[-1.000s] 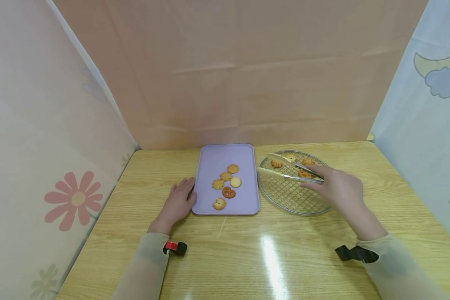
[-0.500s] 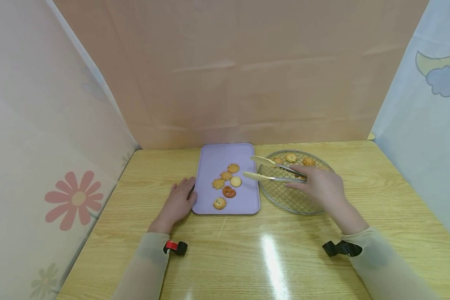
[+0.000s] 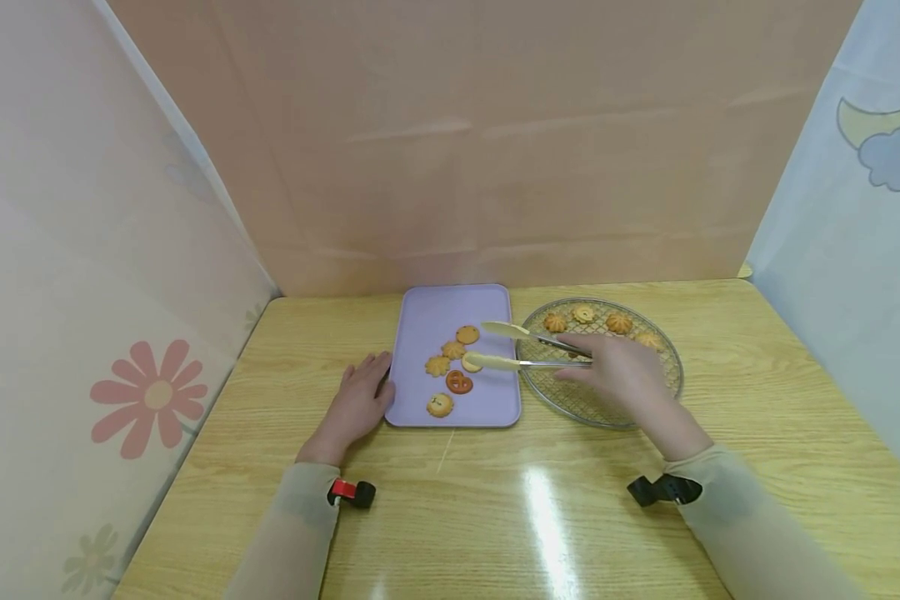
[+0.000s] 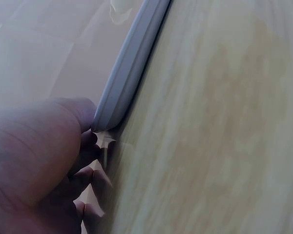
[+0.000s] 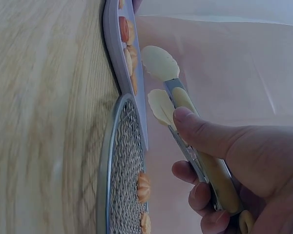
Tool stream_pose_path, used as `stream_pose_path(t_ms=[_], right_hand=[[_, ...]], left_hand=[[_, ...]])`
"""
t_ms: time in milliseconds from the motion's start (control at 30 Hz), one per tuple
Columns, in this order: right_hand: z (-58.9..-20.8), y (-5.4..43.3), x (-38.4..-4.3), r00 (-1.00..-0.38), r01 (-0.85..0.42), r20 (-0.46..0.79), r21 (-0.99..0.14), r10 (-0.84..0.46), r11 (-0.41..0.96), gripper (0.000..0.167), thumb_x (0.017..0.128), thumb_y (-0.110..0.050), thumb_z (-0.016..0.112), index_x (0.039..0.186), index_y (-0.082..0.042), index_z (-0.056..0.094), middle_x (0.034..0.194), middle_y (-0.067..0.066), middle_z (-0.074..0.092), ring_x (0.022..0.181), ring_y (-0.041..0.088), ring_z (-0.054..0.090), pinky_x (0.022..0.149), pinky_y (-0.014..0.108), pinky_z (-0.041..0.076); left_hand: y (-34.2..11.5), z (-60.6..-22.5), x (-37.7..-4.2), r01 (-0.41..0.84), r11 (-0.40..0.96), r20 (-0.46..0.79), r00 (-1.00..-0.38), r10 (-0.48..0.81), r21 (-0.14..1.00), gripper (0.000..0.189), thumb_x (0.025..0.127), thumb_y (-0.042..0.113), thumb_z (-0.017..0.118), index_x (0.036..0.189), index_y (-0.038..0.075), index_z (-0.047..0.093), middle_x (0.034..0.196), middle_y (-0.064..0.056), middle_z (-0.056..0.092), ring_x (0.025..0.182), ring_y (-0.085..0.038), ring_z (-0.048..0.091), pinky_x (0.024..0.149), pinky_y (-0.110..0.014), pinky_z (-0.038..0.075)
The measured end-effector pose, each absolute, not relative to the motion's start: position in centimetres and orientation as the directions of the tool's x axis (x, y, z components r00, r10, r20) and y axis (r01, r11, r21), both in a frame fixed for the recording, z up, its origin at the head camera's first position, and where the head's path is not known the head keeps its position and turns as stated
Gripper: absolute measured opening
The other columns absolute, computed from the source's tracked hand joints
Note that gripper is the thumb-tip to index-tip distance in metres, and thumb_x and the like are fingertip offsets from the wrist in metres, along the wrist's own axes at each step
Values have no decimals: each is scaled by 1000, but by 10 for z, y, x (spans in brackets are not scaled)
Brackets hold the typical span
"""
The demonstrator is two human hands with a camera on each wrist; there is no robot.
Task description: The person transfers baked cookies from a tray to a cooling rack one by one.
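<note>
In the head view my right hand (image 3: 624,373) grips a pair of tongs (image 3: 497,362) with cream tips. The tips are spread with nothing between them, above the right side of a lilac tray (image 3: 438,308). On the tray lie a pretzel (image 3: 459,382), a speckled cookie (image 3: 440,405), a round cookie (image 3: 467,334), two flower-shaped cookies (image 3: 437,366) and a pale cookie (image 3: 468,364) partly behind the tongs. My left hand (image 3: 354,407) rests at the tray's left edge; its thumb (image 4: 85,112) touches the rim in the left wrist view.
Right of the tray stands a round wire rack (image 3: 570,404) with several cookies (image 3: 619,323) along its far side; my right hand covers part of it. A wooden table (image 3: 457,517) carries everything. A brown backdrop (image 3: 457,167) rises behind, with pale printed walls (image 3: 37,250) at both sides.
My right hand has carried the spread tongs leftward, from over the rack to over the tray's right side. The left hand and the cookies have stayed in place.
</note>
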State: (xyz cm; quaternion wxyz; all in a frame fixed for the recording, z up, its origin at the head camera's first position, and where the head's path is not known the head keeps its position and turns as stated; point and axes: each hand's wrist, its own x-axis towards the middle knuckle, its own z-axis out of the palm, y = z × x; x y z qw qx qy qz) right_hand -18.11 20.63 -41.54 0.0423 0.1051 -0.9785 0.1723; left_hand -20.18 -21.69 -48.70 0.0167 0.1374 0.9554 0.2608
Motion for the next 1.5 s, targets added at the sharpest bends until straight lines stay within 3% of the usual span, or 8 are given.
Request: stream_pose_path(t_ms=[233, 467, 800, 933, 1233, 1500], right_hand=[[-420, 199, -183, -971, -233, 130, -321, -201, 918, 66, 90, -52, 90, 149, -27, 73, 131, 16, 78, 65, 20, 60, 47, 36, 42], [-426, 199, -184, -961, -262, 167, -305, -220, 916, 64, 88, -49, 92, 145, -25, 75, 108, 13, 82, 57, 21, 53, 44, 36, 41], [-429, 198, -184, -956, -273, 188, -277, -227, 921, 62, 87, -50, 93, 142, -25, 78, 98, 11, 82, 53, 19, 49, 43, 36, 39], [-428, 198, -183, -955, -275, 187, -285, -228, 918, 62, 86, -50, 93, 141, -25, 78, 93, 9, 81, 54, 19, 49, 43, 36, 39], [-423, 199, -181, -958, -275, 156, -285, -239, 918, 61, 88, -47, 92, 143, -24, 77, 123, 18, 81, 68, 22, 65, 47, 36, 43], [-423, 197, -180, -962, -266, 133, -266, -238, 927, 63, 87, -50, 92, 143, -27, 77, 123, 17, 80, 66, 22, 65, 45, 36, 44]], left_hand=[[-217, -487, -203, 259, 825, 49, -961, 272, 502, 59, 114, 19, 55, 167, -4, 41, 172, -23, 42, 164, -43, 28, 134, -64, 10], [-217, -487, -203, 259, 826, 43, -961, 275, 501, 59, 114, 20, 54, 167, -4, 41, 173, -22, 41, 165, -42, 27, 135, -63, 9], [-222, -499, -206, 323, 776, 154, -946, 286, 542, 59, 112, 21, 53, 164, -6, 46, 168, -25, 47, 162, -47, 32, 133, -66, 12], [-222, -502, -209, 299, 778, 122, -952, 279, 553, 60, 112, 21, 54, 165, -5, 45, 170, -24, 45, 163, -46, 30, 133, -66, 10], [-217, -487, -201, 291, 824, 88, -955, 284, 486, 58, 113, 15, 56, 164, -8, 43, 169, -26, 45, 162, -46, 32, 133, -67, 13], [-217, -487, -201, 274, 827, 62, -958, 280, 492, 59, 114, 17, 54, 166, -6, 41, 171, -24, 42, 164, -44, 29, 134, -65, 11]])
